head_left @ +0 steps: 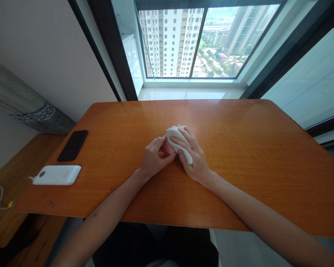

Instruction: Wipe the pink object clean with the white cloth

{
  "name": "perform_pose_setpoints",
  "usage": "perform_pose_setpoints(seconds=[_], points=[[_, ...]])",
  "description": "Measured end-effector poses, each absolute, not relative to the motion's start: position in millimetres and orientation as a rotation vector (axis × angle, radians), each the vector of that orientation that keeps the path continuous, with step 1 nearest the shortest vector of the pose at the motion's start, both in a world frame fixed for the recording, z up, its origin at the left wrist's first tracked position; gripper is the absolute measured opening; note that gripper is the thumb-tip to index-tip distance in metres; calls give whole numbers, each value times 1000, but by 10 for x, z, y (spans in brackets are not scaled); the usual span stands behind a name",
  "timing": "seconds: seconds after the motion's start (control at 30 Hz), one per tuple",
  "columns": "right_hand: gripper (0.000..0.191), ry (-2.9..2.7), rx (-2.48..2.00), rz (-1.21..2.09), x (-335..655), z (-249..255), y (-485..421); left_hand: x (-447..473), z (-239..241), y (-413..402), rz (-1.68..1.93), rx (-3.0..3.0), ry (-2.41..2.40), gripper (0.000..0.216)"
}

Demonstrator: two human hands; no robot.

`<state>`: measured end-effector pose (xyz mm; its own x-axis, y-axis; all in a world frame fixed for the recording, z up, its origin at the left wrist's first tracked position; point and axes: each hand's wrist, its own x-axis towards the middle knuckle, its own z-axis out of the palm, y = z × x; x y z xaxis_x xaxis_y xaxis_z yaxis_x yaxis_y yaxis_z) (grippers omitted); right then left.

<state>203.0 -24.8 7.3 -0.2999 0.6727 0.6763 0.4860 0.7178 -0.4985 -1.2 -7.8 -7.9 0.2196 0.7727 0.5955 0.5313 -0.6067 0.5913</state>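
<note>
Over the middle of the wooden table (239,155), my left hand (154,155) grips a small pink object (167,148) from its left side, thumb in front and fingers behind. Most of that object is covered, so its kind cannot be made out. My right hand (193,155) presses a folded white cloth (180,139) against the pink object's right side, with its fingers spread over the cloth. Both hands are close together, their fingertips almost meeting at the front.
A black phone (72,145) and a white power bank (57,175) with a cable lie at the table's left. Behind the table is a window (195,44) with a sill. A lower wooden surface (5,196) with a white cord stands at the left, by a grey curtain (30,100).
</note>
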Motion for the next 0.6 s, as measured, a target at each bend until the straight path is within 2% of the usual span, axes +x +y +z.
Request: perform_pose_setpoints(seconds=[0.6], points=[[46, -1834, -942, 392, 2012, 92, -217, 1, -53, -89, 1308, 2228, 1249, 61]])
